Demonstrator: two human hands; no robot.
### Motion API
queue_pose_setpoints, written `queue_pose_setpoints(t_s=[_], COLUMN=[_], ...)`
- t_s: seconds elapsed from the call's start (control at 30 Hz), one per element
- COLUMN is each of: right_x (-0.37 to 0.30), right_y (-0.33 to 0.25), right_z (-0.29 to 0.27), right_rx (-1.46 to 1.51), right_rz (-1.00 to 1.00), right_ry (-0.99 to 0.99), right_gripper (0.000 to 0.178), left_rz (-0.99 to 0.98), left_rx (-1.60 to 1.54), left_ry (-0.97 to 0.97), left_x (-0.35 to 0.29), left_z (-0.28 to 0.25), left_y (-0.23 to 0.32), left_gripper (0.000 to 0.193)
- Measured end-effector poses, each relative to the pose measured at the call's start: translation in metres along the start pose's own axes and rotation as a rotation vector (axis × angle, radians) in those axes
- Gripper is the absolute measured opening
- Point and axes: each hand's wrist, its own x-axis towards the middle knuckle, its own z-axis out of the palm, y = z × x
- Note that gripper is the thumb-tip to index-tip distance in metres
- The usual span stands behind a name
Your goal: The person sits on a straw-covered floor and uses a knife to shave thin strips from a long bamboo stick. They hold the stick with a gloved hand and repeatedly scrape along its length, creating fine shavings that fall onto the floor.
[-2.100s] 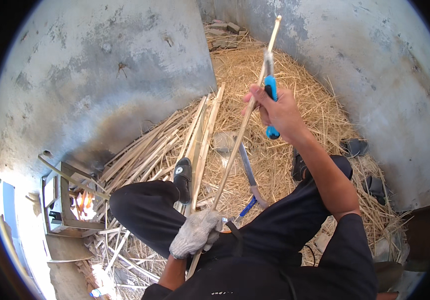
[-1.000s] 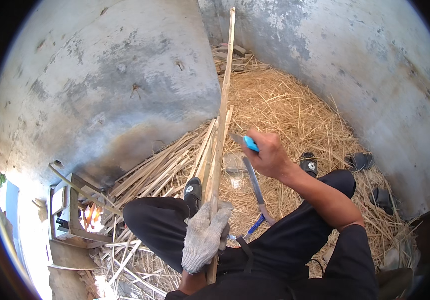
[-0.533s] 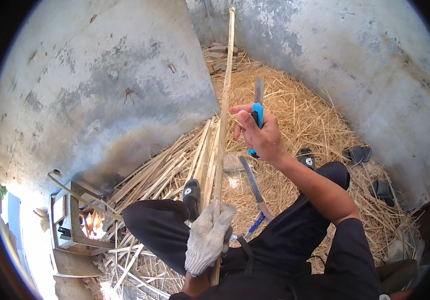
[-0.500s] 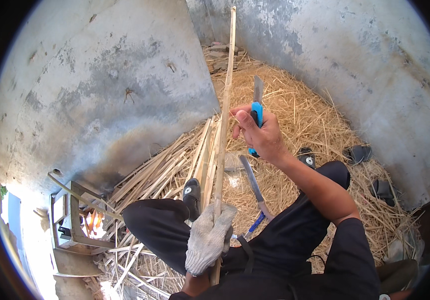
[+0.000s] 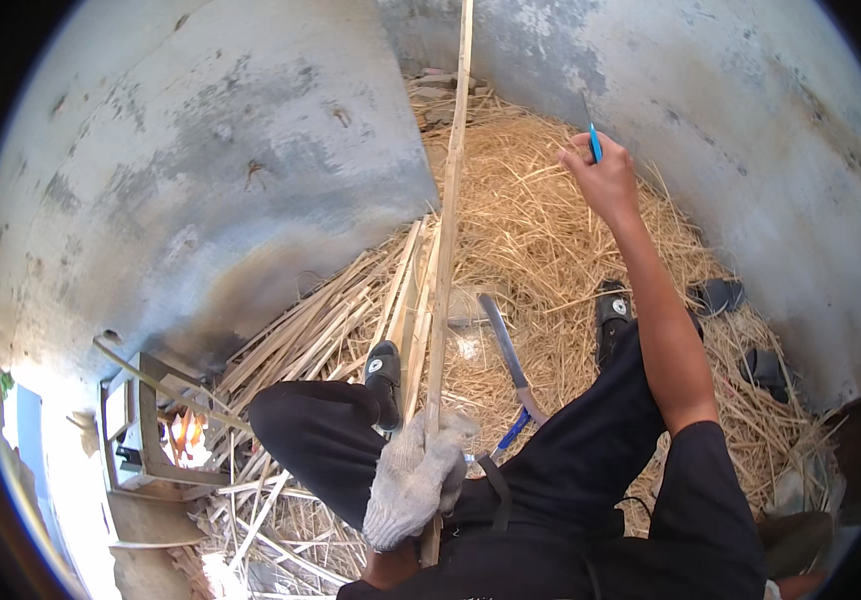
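The gloved left hand (image 5: 412,482) is gripping the wooden strip (image 5: 444,245), which is stretching away from the body; well right of the strip, the right hand (image 5: 608,180) (fingers wrapping a blue-handled knife (image 5: 595,147)) is hovering apart.

And here the left hand (image 5: 418,462) is covered by an off-white knitted glove (image 5: 402,495), finished with a ribbed cuff; the right hand (image 5: 609,183) is left bare. Either side of the glove, black trousers (image 5: 580,430) are worn. Right of it, a dark strap (image 5: 498,490), then a short black sleeve (image 5: 705,490). Beyond it, black footwear (image 5: 386,395) is marked by round white emblems (image 5: 378,364)!
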Motion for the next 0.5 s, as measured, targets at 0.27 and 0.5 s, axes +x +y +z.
queue_pose_setpoints(t_s=[0.27,0.5], right_x=[-0.09,-0.11], right_y=[-0.093,-0.109], right_z=[0.003,0.009], right_rx=[0.42,0.29], right_rz=[-0.467,-0.556], right_ry=[-0.45,-0.444], right_gripper=[0.032,0.021], left_rz=[0.041,0.001], left_rx=[-0.114,-0.063], left_ry=[0.001,0.031], left_x=[0.005,-0.002], left_z=[-0.021,-0.002], left_y=[0.004,0.017], left_gripper=[0.034,0.028])
